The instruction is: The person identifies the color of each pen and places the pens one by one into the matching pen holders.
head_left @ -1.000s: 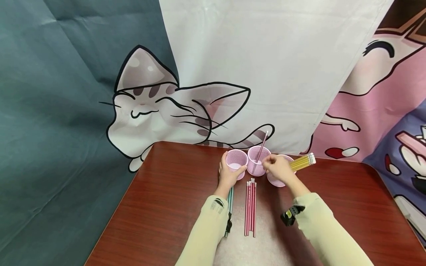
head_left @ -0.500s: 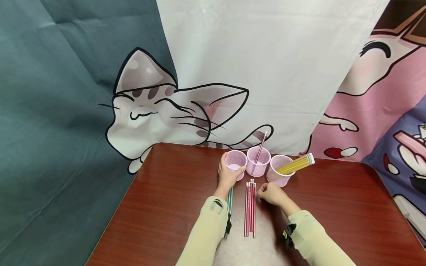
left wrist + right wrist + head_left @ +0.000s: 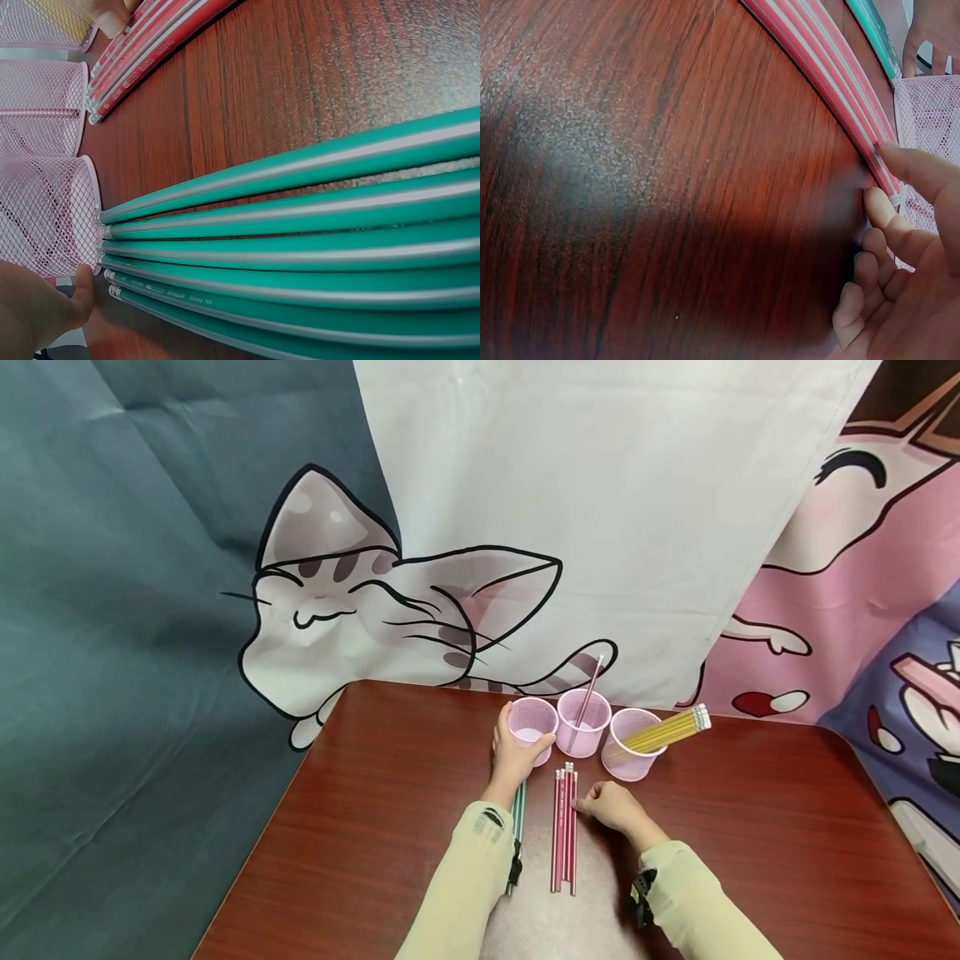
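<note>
My left hand [image 3: 512, 753] grips the side of the left pink mesh pencil cup [image 3: 534, 717], with the thumb at its front. No pencil shows inside that cup. Several red pencils [image 3: 564, 835] lie side by side on the table, white eraser ends toward the cups. At their right edge, my right hand [image 3: 617, 806] pinches the outermost red pencil [image 3: 866, 142] between thumb and forefinger. The other fingers are curled in the right wrist view. Several green pencils [image 3: 300, 225] lie below the left cup, partly hidden by my left arm in the head view.
The middle mesh cup [image 3: 572, 745] holds one red pencil [image 3: 590, 690], leaning right. Several yellow pencils [image 3: 667, 732] slant out of the right mesh cup [image 3: 628, 767]. Behind the brown wooden table [image 3: 360, 827] hangs a printed cloth [image 3: 600, 510] with a cartoon cat.
My right hand has come from near the middle and right cups down toward me to the red pencils, and now touches the outermost one. The left hand stays on its cup.
</note>
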`<state>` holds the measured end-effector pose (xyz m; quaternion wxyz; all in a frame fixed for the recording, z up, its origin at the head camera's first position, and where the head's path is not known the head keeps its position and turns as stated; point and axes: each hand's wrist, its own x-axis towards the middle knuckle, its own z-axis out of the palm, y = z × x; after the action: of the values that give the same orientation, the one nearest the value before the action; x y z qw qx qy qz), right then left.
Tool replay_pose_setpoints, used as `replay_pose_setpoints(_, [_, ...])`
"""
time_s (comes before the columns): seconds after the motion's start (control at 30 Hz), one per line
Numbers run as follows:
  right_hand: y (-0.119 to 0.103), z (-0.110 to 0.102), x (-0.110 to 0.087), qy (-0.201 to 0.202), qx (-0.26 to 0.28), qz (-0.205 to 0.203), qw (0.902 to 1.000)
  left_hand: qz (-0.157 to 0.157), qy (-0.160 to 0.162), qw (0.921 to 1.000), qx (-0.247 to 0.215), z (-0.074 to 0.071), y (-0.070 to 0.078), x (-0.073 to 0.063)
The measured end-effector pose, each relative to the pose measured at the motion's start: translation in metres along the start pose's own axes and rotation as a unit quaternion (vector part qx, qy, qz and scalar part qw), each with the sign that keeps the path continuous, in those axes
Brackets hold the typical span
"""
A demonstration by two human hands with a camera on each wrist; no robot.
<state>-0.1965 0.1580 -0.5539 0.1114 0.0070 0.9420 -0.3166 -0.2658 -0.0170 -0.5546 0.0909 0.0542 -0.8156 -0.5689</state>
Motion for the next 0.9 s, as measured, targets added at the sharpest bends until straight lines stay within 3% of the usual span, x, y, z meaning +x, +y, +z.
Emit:
replay_pose_setpoints(0.23, [-0.0023, -0.0004, -0.0005, -0.004, -0.009, 0.002, 0.9999, -0.006, -0.005, 1.0000, 0.001, -0.0005, 0.0004, -0.0005])
replay_pose_setpoints(0.67, [-0.0075, 0.0004, 0.0007, -0.013, -0.085, 0.027, 0.9959, -0.013, -0.009, 0.9999, 0.002, -0.0002, 0.0002, 0.0000])
replay_pose_setpoints(0.9, [-0.0053, 0.0024, 0.0001, -0.007, -0.091, 0.024, 0.9955, -0.008, -0.008, 0.9999, -0.003, -0.0009, 0.0008, -0.0006])
